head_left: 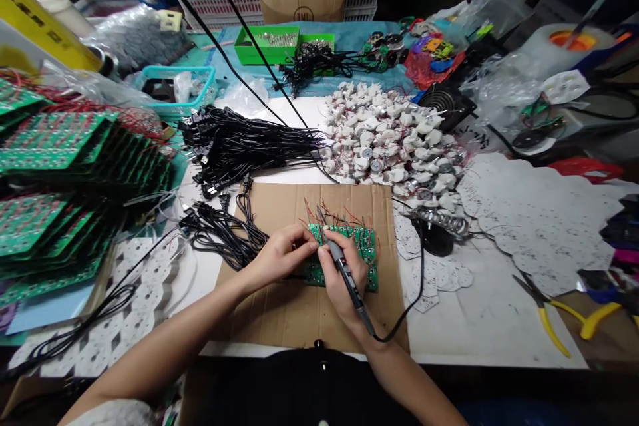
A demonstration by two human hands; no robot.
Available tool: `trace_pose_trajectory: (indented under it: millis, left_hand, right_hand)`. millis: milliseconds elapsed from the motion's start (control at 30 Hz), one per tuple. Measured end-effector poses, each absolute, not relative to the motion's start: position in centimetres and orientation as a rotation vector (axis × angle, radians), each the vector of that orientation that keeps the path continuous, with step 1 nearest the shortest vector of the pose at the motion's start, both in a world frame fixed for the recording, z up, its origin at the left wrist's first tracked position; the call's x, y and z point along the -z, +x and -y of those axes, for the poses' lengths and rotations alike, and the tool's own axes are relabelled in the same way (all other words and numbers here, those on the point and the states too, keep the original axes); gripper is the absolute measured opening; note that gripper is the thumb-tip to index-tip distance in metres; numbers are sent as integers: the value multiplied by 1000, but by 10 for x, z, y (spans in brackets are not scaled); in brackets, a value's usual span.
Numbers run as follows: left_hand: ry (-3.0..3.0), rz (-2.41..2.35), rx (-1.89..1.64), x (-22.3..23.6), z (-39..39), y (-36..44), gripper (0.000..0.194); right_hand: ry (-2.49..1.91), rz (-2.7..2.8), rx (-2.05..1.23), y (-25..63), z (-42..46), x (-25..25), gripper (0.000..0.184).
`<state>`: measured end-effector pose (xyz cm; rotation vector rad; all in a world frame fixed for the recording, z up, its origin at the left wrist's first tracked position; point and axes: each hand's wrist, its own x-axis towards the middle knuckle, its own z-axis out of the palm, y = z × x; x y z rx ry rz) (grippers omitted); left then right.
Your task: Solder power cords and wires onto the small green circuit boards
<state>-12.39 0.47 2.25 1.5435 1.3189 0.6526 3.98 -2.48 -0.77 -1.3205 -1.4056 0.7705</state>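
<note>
A green circuit board [368, 259] with thin red and black wires along its far side lies on a flat piece of cardboard [279, 309]. My right hand [344, 273] grips a soldering iron [351, 286] with a grey-and-black handle, its tip pointing away from me over the board. The fingers of my left hand [287, 249] are pinched together at the board's left part, close to the right hand's fingertips. Whatever they pinch is too small to make out. Below the right hand, the iron's black cord [407, 313] curves off to the right.
Stacked green circuit boards [54, 140] fill the left. Bundled black power cords [239, 143] and a heap of white wired parts [394, 140] lie beyond the cardboard. At right are a coiled metal iron stand [442, 218], white panels [539, 219] and yellow-handled pliers [552, 329].
</note>
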Motion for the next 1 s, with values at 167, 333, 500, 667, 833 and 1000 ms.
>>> trace_pose_trajectory:
  millis: [167, 333, 500, 667, 833, 1000]
  left_hand:
    - [1743, -1503, -609, -14, -11, -118, 27]
    - [1874, -1666, -419, -4, -13, -112, 23]
    - [1813, -1719, -386, 0, -11, -109, 21]
    - [1777, -1762, -358, 0, -10, -106, 19]
    - [1761, -1819, -314, -5, -9, -101, 18]
    - [1772, -1857, -299, -5, -6, -98, 17]
  right_hand:
    - [-1361, 1368, -704, 52, 31, 9, 23]
    - [-1361, 1404, -697, 76, 51, 14, 24]
    - [-1244, 1569, -651, 90, 72, 18, 30]
    - [-1240, 1639, -637, 91, 77, 20, 27]
    - [-1248, 1660, -621, 88, 73, 20, 25]
    - [-1231, 1685, -631, 87, 71, 20, 25]
